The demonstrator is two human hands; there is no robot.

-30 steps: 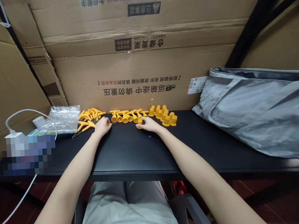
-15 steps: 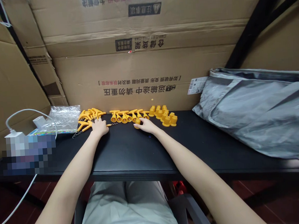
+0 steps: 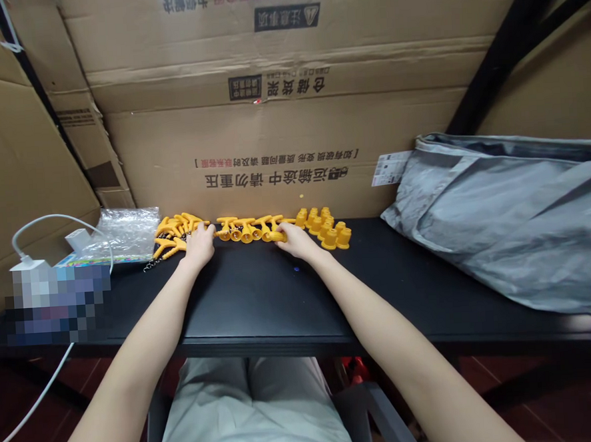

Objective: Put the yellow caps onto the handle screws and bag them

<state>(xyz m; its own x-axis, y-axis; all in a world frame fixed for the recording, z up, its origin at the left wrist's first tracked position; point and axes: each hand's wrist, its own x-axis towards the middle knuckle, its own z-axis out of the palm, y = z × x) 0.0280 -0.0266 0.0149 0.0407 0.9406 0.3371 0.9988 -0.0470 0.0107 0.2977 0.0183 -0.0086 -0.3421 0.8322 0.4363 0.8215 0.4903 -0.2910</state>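
Along the back of the black table (image 3: 260, 303) lies a row of yellow plastic parts. Several T-handled pieces with metal screws (image 3: 176, 231) are heaped at the left, T-shaped pieces with bell ends (image 3: 243, 229) lie in the middle, and several small caps (image 3: 326, 227) stand at the right. My left hand (image 3: 200, 243) rests at the gap between the heap and the middle row, fingers curled over a piece I cannot make out. My right hand (image 3: 294, 239) pinches a yellow piece (image 3: 276, 235) at the right end of the middle row.
Cardboard boxes (image 3: 280, 128) wall the back and left. A crumpled clear plastic bag (image 3: 126, 231) and a white charger with cable (image 3: 32, 264) lie at the left. A large grey bag (image 3: 515, 214) covers the right of the table.
My right hand has carried the yellow piece back toward the middle row. My left hand has slid forward and a little right, up to the yellow parts.
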